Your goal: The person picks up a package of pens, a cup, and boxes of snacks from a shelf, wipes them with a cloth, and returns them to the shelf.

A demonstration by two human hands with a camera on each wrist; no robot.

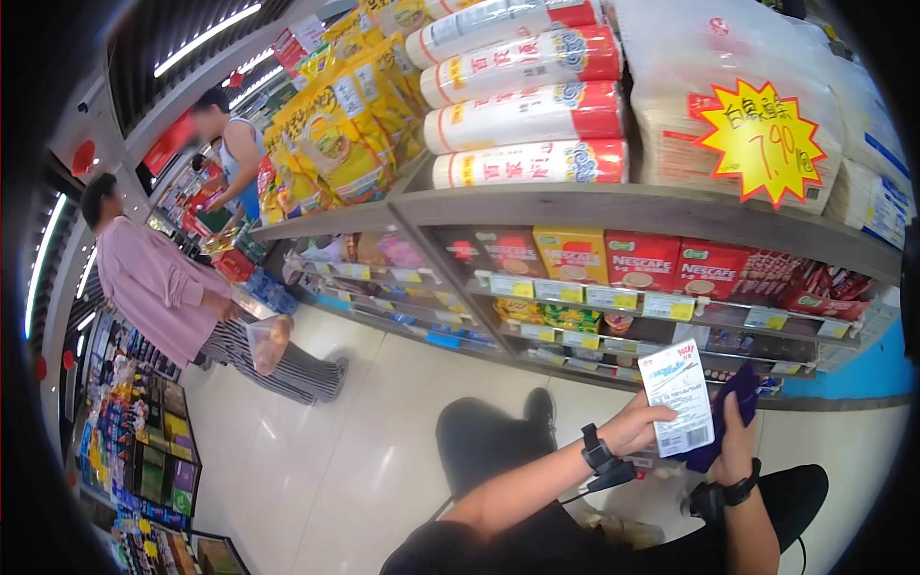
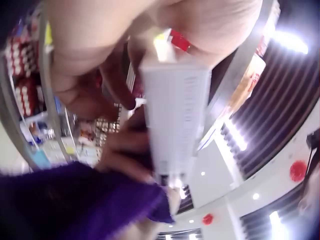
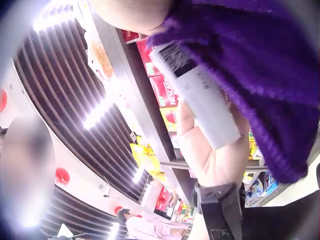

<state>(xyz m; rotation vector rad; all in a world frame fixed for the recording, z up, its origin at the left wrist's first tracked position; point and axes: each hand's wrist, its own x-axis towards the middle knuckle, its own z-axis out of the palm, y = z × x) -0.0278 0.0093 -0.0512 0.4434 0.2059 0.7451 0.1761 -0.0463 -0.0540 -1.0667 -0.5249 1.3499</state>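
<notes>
Gripping the box [image 1: 685,407] with the left hand [image 1: 628,428], holding the cloth [image 1: 743,385] with the right hand [image 1: 736,448], both close together at near right, on this side of the shelf [image 1: 671,203]. Better to hold the box by its edges, without squeezing, and to steady it before moving the cloth; best, too, to gather loose cloth clear of the corners. Hard to tell, through the blur at the wrists, how firmly cloth and box press together. Reaching in from near left with the left arm, thumb laid across the box's printed face; rising from the near edge with the right, thumb pointing up along the cloth.
</notes>
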